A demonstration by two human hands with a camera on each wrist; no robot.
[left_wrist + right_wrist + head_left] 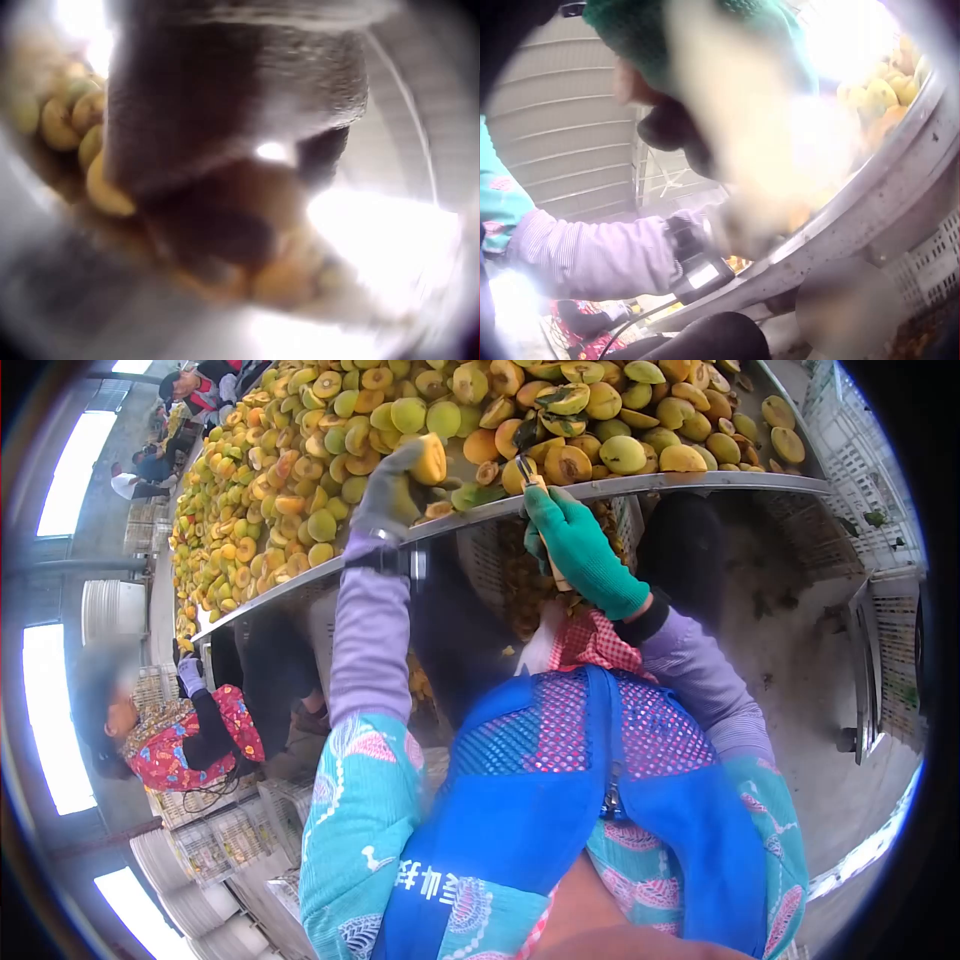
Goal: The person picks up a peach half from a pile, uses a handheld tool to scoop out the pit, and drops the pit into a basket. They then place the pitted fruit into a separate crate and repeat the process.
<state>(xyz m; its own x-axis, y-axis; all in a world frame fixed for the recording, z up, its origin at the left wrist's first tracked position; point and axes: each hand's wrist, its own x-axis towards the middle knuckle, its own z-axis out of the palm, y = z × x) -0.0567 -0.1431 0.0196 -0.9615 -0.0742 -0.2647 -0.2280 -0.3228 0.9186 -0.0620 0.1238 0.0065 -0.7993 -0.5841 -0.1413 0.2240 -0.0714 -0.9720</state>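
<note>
In the head view my left hand [388,492], in a grey glove, grips a yellow fruit half [430,460] just above the fruit heap's near edge. My right hand [592,555], in a green knitted glove, holds a slim tool with a pale handle [537,481] and a metal tip [524,464] that points at the heap. Its exact kind cannot be made out. Halved and whole yellow-green fruit [320,525] covers the metal table. Up close in the left wrist view, the grey glove [225,97] hides most of the held fruit. The pale handle [720,90] looks blurred in the right wrist view.
A raised metal rim [690,482] runs along the table's near side. Beneath it stand plastic crates [480,565] with fruit pieces. Another person [190,735] sits at the left by the table, near stacked crates [230,835]. White crates [880,450] are piled at the right.
</note>
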